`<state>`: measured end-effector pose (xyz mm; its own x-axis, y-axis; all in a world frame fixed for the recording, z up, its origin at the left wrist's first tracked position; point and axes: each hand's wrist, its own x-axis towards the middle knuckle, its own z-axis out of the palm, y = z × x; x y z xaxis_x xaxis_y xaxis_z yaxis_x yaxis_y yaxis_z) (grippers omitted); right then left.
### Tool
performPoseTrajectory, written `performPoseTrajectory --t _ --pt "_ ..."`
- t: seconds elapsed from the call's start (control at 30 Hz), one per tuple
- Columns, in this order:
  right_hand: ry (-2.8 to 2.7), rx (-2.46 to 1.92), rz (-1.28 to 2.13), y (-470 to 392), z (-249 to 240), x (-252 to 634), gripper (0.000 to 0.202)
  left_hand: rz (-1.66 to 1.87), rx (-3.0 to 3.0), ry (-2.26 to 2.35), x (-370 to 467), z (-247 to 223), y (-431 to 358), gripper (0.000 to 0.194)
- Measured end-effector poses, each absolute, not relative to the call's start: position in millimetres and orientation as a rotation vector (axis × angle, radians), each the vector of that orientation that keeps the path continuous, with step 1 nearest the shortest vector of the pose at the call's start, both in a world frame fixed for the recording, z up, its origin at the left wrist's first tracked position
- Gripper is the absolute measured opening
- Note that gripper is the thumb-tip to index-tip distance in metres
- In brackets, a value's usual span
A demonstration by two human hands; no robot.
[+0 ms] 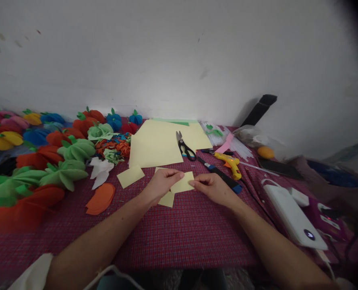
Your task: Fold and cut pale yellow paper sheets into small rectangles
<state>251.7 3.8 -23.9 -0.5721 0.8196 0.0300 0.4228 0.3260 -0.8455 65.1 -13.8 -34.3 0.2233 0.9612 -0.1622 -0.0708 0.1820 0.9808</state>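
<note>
Between my two hands is a small pale yellow paper rectangle (183, 183). My left hand (163, 183) pinches its left side with thumb and fingers, and my right hand (210, 187) pinches its right edge. Beneath my left hand lies another yellow paper piece (167, 199), partly covered. A separate yellow paper rectangle (131, 176) rests to the left on the cloth. Behind the hands are large yellow paper sheets (154, 141), with black-handled scissors (185, 147) lying across their right part.
Colourful paper pumpkins (67, 161) and paper scraps (115, 147) crowd the left side. Orange paper shapes (100, 198) lie nearer. To the right are a yellow glue gun (230, 164), a dark blue-ended tool (221, 173), a white power bank (295, 215) and a purple power strip (325, 217).
</note>
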Motion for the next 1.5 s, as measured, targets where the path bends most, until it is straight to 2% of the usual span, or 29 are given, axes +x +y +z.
performPoseTrajectory --t 0.53,0.93,1.5 --pt "-2.122 -1.079 1.193 2.7 -22.1 251.2 0.034 0.966 1.008 1.004 65.6 -30.1 -13.1 0.027" --pt "-1.923 -1.082 1.632 5.2 -20.5 256.7 0.033 0.989 0.985 1.009 63.9 -33.6 -10.9 0.030" --pt "-1.903 -1.073 1.554 7.3 -21.8 256.6 0.023 1.010 0.998 0.988 65.5 -35.4 -10.0 0.028"
